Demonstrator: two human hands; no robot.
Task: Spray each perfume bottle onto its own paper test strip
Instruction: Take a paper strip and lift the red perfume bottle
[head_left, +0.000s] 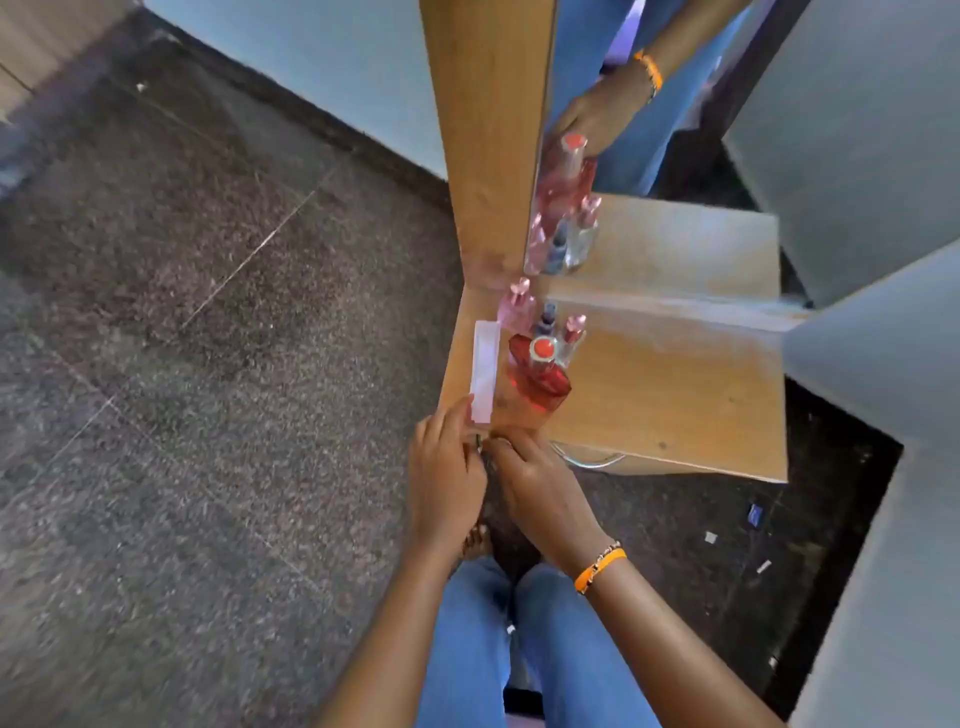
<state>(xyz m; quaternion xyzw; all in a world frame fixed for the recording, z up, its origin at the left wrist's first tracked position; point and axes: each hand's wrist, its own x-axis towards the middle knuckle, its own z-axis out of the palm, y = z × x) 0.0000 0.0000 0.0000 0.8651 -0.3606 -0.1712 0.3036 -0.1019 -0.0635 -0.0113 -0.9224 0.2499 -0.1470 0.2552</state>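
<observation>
Several perfume bottles stand at the left end of a wooden table (675, 395). Nearest me is a red bottle (540, 379) with a round red cap. Behind it are a pink bottle (517, 306), a small dark bottle (545, 319) and a clear bottle with a pink cap (571, 335). White paper strips (485, 364) lie along the table's left edge, left of the red bottle. My left hand (447, 473) pinches the near end of the strips. My right hand (540, 493) is beside it at the front edge, its fingertips curled and meeting the left hand; what they hold is hidden.
A mirror (649, 130) in a wooden frame (488, 130) rises behind the bottles and reflects them and a hand. Dark stone floor (208, 312) lies to the left, grey walls (857, 156) to the right. My legs in jeans are below the table's front.
</observation>
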